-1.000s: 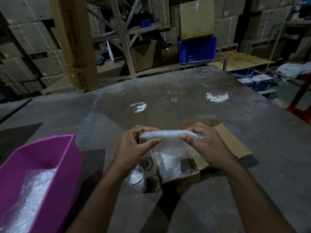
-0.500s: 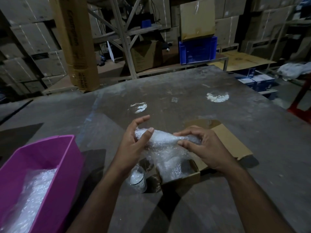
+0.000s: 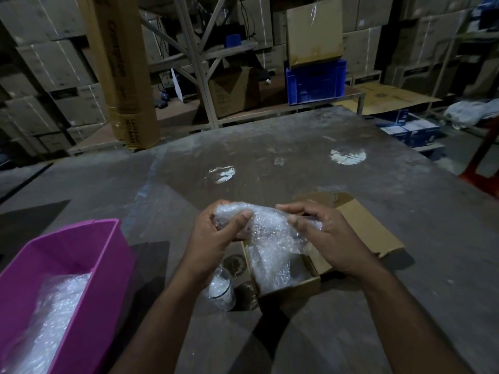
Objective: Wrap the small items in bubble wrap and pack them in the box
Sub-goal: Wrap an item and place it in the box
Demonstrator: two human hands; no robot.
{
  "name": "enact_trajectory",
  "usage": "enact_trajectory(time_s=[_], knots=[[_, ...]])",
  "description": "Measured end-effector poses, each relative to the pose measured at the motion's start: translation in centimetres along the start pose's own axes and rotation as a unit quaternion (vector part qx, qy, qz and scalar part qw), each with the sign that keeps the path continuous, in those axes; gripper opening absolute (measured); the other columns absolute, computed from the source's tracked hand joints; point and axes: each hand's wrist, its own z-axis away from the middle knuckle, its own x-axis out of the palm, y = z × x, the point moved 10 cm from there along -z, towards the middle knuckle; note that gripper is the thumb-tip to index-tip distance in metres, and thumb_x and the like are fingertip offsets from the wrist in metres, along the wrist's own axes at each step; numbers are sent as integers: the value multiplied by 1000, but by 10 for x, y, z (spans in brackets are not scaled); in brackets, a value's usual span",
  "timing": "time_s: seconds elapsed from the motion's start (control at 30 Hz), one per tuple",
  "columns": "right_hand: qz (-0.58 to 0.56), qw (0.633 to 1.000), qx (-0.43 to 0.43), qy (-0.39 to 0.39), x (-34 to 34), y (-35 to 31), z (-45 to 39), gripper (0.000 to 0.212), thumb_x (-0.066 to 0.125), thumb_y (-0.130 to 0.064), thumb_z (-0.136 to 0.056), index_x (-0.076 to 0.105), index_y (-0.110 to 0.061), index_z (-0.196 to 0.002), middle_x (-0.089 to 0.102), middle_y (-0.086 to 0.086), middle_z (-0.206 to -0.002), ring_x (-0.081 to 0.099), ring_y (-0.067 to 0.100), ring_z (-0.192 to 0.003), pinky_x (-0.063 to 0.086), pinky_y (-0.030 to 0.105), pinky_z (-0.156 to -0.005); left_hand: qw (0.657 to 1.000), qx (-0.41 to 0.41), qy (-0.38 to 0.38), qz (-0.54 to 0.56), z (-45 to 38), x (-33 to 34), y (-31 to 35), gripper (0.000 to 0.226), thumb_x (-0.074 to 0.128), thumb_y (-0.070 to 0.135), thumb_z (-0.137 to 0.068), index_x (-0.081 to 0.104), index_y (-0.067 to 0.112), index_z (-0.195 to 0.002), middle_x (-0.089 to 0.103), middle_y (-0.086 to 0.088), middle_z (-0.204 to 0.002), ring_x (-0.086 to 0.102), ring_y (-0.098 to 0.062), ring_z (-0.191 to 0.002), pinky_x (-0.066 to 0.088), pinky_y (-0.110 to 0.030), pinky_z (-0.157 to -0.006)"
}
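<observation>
Both hands, left (image 3: 216, 233) and right (image 3: 328, 238), are gripping a bubble wrap bundle (image 3: 266, 225) with curled fingers, holding it above the open box (image 3: 294, 287) on the bench (image 3: 270, 147)

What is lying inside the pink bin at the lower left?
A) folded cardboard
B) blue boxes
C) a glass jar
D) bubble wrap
D: the pink bin holds a crinkled, shiny clear sheet of bubble wrap, the same kind of material that both hands are holding over the small cardboard box.
</observation>
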Motion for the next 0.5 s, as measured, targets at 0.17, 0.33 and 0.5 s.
enact_trajectory(time_s=[0.17,0.33,0.5], knots=[[0,999,26,-19,7,5,2,26,79,-31,-80,76,-22,-104,74,-7,-104,72,10,-96,56,24,-79,999,-6,30,12,-2,-3,0,28,76,21,-82,63,11,-104,67,-11,-91,67,-23,-76,57,-32,-59],[-23,999,37,-28,9,13,1,20,63,-24,-98,73,-31,-115,74,0,-108,70,24,-103,58,42,-87,999,-17,-13,43,1,4,0,23,83,26,-79,72,17,-97,70,-10,-90,67,-21,-74,58,-30,-61],[-26,998,36,-43,13,10,1,30,51,-21,-106,71,-40,-117,71,-7,-117,67,25,-109,57,48,-90,998,-23,-24,46,1,7,2,28,83,16,-78,70,7,-103,72,-7,-81,66,-13,-65,58,-26,-64]])
